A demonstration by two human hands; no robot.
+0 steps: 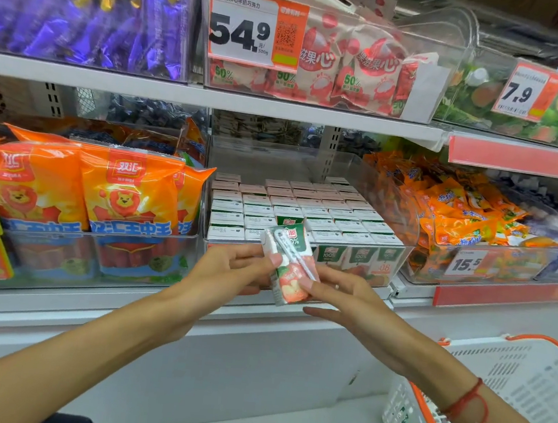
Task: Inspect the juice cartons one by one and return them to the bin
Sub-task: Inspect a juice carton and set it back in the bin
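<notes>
A small green and white juice carton (291, 264) with a straw on its side is tilted in front of the shelf, held between both hands. My left hand (230, 268) pinches its upper left edge with thumb and fingers. My right hand (341, 297) holds its lower right side, thumb on the fruit picture. Just behind stands the clear plastic bin (400, 255) on the lower shelf, filled with rows of upright juice cartons (305, 210). One carton (288, 220) in the row behind stands higher than the others.
Orange sausage packs (121, 194) fill the bin to the left, orange snack packets (460, 213) the bin to the right. Upper shelf bins carry price tags (255, 29). A white shopping basket with orange rim (492, 399) hangs at the lower right by my right forearm.
</notes>
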